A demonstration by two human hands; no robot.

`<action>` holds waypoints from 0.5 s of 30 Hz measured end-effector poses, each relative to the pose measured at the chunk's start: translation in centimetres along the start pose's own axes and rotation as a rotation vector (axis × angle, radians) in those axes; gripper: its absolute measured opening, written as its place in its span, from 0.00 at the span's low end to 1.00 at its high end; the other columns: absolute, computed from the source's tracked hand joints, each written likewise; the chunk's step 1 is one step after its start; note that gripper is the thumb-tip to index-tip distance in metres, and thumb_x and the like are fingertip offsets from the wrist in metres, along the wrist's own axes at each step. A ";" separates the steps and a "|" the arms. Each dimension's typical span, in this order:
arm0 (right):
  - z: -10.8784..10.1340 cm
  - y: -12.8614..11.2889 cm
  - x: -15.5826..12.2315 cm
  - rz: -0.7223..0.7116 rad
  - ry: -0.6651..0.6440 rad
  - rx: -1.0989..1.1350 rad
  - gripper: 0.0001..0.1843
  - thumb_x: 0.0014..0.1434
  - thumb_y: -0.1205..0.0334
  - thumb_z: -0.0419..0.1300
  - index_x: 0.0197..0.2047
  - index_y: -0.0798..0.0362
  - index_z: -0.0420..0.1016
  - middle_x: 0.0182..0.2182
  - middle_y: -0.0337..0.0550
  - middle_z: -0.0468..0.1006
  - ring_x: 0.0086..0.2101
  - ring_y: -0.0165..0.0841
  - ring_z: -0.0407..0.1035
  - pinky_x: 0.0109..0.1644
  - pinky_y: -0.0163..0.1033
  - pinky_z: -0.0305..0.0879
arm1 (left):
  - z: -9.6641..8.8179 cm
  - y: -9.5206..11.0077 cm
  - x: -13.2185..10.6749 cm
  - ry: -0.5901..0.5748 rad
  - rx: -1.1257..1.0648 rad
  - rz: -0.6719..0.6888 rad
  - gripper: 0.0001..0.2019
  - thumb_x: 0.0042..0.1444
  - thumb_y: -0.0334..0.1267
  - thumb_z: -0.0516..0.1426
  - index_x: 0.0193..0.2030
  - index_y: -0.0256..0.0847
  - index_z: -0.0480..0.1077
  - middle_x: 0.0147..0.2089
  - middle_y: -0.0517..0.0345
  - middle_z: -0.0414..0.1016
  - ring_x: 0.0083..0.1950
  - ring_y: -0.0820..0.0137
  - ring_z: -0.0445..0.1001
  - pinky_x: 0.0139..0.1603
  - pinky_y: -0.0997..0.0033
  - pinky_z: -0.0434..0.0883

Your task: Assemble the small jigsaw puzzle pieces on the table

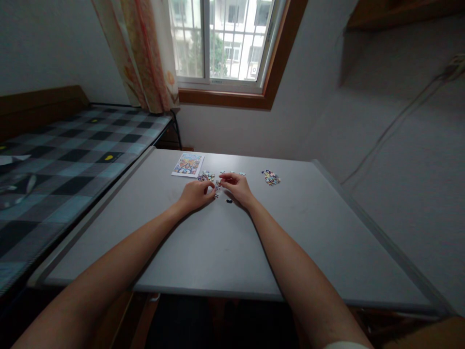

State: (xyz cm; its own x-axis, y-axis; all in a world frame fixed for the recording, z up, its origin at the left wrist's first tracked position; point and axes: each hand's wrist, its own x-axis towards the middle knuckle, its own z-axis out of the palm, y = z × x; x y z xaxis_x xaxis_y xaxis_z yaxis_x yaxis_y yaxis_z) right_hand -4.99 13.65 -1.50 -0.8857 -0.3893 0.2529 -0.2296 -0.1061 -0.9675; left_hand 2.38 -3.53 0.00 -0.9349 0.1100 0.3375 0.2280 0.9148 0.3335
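Both my hands meet over the middle of the table, around a small joined cluster of jigsaw puzzle pieces (217, 186). The fingers of my left hand (196, 195) are curled, with thumb and fingertips pinched at the cluster's left edge. From the other side, my right hand (237, 188) pinches a small jigsaw piece at the cluster's top; the fingers partly cover it. Just below the right hand lies a dark piece (229, 200). Behind the left hand is a heap of loose pieces (206, 176). A few more pieces (232, 172) lie in a row behind the right hand.
A printed picture sheet (188, 165) lies at the back left of the white table (225, 252). Farther right is another pile of pieces (271, 178). A bed with a checked cover (90, 145) adjoins the left side; a wall and window (221, 43) stand behind.
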 end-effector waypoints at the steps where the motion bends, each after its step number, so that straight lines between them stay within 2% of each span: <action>1: 0.0 -0.1 0.0 0.003 0.002 0.001 0.16 0.41 0.57 0.69 0.35 0.54 0.79 0.29 0.39 0.77 0.31 0.30 0.70 0.42 0.40 0.68 | 0.0 0.0 0.0 0.001 0.002 0.002 0.16 0.59 0.48 0.54 0.39 0.42 0.78 0.24 0.58 0.74 0.26 0.70 0.68 0.29 0.72 0.56; 15: 0.0 -0.3 -0.2 0.006 -0.011 0.003 0.16 0.41 0.56 0.70 0.36 0.54 0.80 0.30 0.40 0.78 0.32 0.29 0.71 0.42 0.39 0.68 | -0.3 0.2 -0.1 -0.017 -0.016 0.001 0.15 0.58 0.47 0.54 0.39 0.41 0.78 0.24 0.59 0.73 0.25 0.71 0.67 0.29 0.72 0.56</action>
State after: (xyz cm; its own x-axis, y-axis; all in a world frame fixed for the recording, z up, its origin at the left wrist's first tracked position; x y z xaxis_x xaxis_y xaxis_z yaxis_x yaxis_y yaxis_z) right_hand -4.74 13.74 -1.29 -0.8826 -0.3996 0.2476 -0.2235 -0.1067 -0.9688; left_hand 2.55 -3.48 0.28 -0.9391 0.1178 0.3227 0.2332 0.9084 0.3469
